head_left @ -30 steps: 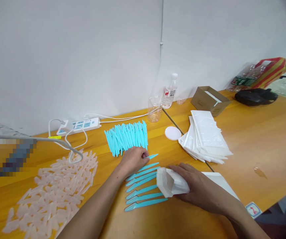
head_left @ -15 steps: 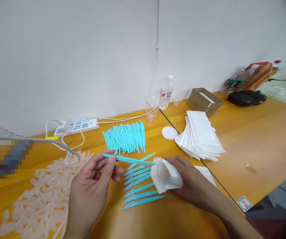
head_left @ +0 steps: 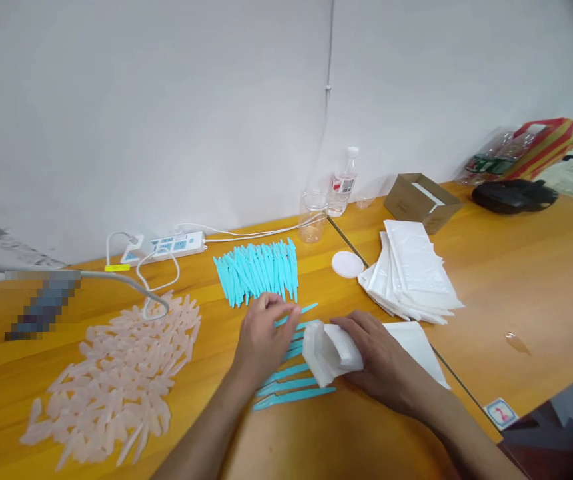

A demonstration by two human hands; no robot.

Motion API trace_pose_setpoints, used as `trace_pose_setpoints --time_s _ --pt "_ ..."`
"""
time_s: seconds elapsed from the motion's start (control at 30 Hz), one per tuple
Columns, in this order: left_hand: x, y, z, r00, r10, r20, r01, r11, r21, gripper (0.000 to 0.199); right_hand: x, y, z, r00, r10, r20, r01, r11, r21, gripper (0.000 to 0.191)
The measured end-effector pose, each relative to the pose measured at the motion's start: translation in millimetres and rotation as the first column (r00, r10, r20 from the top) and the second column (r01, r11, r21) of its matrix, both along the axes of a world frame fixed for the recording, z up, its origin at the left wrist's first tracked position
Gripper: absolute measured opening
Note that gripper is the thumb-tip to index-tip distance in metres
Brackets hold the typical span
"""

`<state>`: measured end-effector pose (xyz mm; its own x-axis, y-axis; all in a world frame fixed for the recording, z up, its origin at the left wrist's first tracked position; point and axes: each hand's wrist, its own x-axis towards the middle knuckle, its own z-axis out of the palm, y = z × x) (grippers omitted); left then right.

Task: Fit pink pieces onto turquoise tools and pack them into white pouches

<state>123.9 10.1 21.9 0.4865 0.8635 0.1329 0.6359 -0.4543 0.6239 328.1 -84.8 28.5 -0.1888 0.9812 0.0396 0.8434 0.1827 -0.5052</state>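
My right hand [head_left: 374, 357] grips an open white padded pouch [head_left: 339, 353], its mouth facing left. Just left of the pouch, my left hand [head_left: 264, 337] is closed, thumb and fingertips together, above a row of blue plastic tools [head_left: 294, 397]. Anything between those fingers is too hidden to make out. The tools lie side by side on the wooden table, partly covered by the hand and pouch. Behind them is a dense pile of more blue tools [head_left: 256, 270]. Many translucent pinkish pieces [head_left: 121, 373] are spread at the left.
White pouches [head_left: 416, 267] are stacked at the right, and another [head_left: 414, 347] lies beneath my right arm. Farther back stand a cardboard box [head_left: 419, 203], a bottle [head_left: 342, 187] and a clear jar [head_left: 312, 217]. A power strip [head_left: 179, 245] with cables sits by the wall.
The blue tool that my left hand held at the pouch mouth no longer shows. My left hand has moved right, over the row. The view has shifted slightly.
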Motion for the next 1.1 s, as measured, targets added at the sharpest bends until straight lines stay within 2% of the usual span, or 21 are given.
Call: trace_pose_setpoints --time_s 0.03,0.1,0.23,0.33,0.43,0.47,0.5,0.53,0.6,0.67,0.7,0.77,0.83,0.9,0.97,1.1 --pt "0.6 14.1 -2.6 0.995 -0.04 -0.094 0.04 0.999 -0.006 0.03 0.2 0.8 -1.9 1.0 -0.002 0.005 0.002 1.0 -0.01 0.06" --pt "6.5 35.8 -8.8 0.983 -0.093 -0.16 0.088 0.996 -0.034 0.018 0.4 2.6 -5.6 1.0 -0.014 0.009 0.014 1.0 -0.021 0.061" --pt "22.9 48.9 -16.8 0.976 -0.133 -0.172 0.12 0.989 -0.085 0.011 1.6 5.9 -10.6 0.999 -0.044 0.002 0.044 0.999 -0.031 0.061" --pt "17.4 45.3 -6.3 0.986 -0.123 -0.115 0.111 0.988 -0.103 0.015 3.0 7.2 -9.4 0.999 -0.052 -0.014 0.051 0.998 -0.035 0.059" --pt "-9.2 36.9 19.0 0.998 -0.004 0.056 0.013 0.989 -0.147 0.03 2.9 7.6 -4.6 0.998 -0.061 -0.024 0.06 0.997 -0.047 0.059" --pt "-20.4 32.3 28.0 0.963 0.112 0.243 -0.053 0.97 -0.238 0.038 2.5 7.6 -3.0 0.998 -0.057 -0.029 0.056 0.997 -0.049 0.058" --pt "-31.2 26.6 36.0 0.886 0.232 0.401 -0.099 0.941 -0.324 0.047 1.9 7.5 -1.7 0.998 -0.053 -0.037 0.051 0.998 -0.047 0.058" --pt "-40.9 19.7 42.3 0.81 0.323 0.489 -0.131 0.913 -0.386 0.053 1.0 7.3 -0.8 0.998 -0.049 -0.045 0.047 0.998 -0.043 0.058" --pt "-53.6 3.4 48.0 0.679 0.447 0.582 -0.188 0.873 -0.451 0.053 -1.3 6.9 -0.1 0.997 -0.045 -0.058 0.043 0.999 -0.03 0.059" --pt "-54.5 -14.9 44.5 0.626 0.51 0.59 -0.233 0.845 -0.482 0.046 -4.7 6.3 -0.3 0.997 -0.044 -0.064 0.043 0.999 -0.02 0.062" --pt "-50.6 -24.2 40.3 0.628 0.524 0.575 -0.243 0.834 -0.495 0.041 -6.9 6.1 -0.3 0.997 -0.042 -0.069 0.04 0.999 -0.02 0.063" --pt "-36.7 -42.0 29.5 0.69 0.499 0.524 -0.24 0.841 -0.485 0.033 -11.8 5.9 0.3 0.995 -0.035 -0.089 0.033 0.999 -0.028 0.067" --pt "-21.3 -56.6 19.0 0.816 0.359 0.453 -0.202 0.911 -0.359 0.028 -16.7 6.2 1.8 0.993 -0.023 -0.118 0.019 0.999 -0.029 0.068" --pt "-12.1 -63.5 11.1 0.93 0.135 0.342 -0.092 0.986 -0.138 0.024 -19.6 7.1 3.1 0.992 -0.004 -0.128 0.002 1.0 -0.012 0.063" --pt "-12.6 -58.5 5.8 0.969 -0.003 0.246 0.011 1.0 -0.029 0.025 -19.6 8.1 3.2 0.994 0.017 -0.112 -0.017 1.0 0.0 0.059" --pt "-25.6 -18.6 -3.8 0.992 0.032 0.123 -0.026 0.998 -0.051 0.026 -12.6 9.4 -0.9 0.997 0.018 -0.073 -0.019 1.0 -0.021 0.067"
